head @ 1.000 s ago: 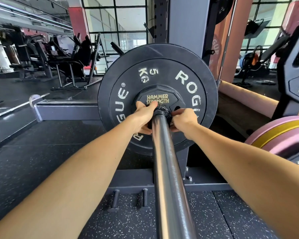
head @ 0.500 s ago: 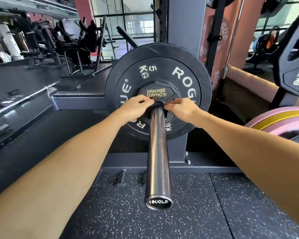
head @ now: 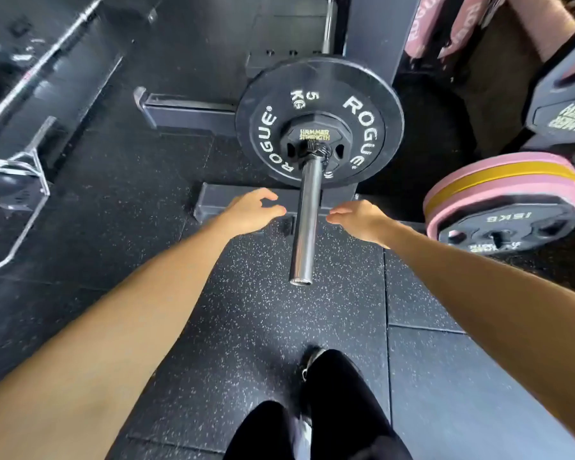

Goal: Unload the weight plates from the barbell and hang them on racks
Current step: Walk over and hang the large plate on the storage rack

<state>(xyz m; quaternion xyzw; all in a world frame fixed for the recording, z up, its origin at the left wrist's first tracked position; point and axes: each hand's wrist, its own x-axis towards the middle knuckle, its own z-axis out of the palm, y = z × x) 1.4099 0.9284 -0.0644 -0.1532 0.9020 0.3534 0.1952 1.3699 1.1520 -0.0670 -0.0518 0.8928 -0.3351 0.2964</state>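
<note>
Reaching hand, left: the left hand [head: 250, 210] hangs with fingers loosely spread, holding nothing, just left of the bar.
Barbell sleeve [head: 307, 220]: juts toward the camera between both hands.
Plates: Rogue 5 kg plate [head: 319, 94] sits on the sleeve, small Hammer Strength plate [head: 314, 134] and spring collar [head: 317, 150] before it.
Right hand [head: 359, 219]: relaxed, empty, just right of the bar.
Far right: pink plates [head: 502, 190] stacked.
</note>
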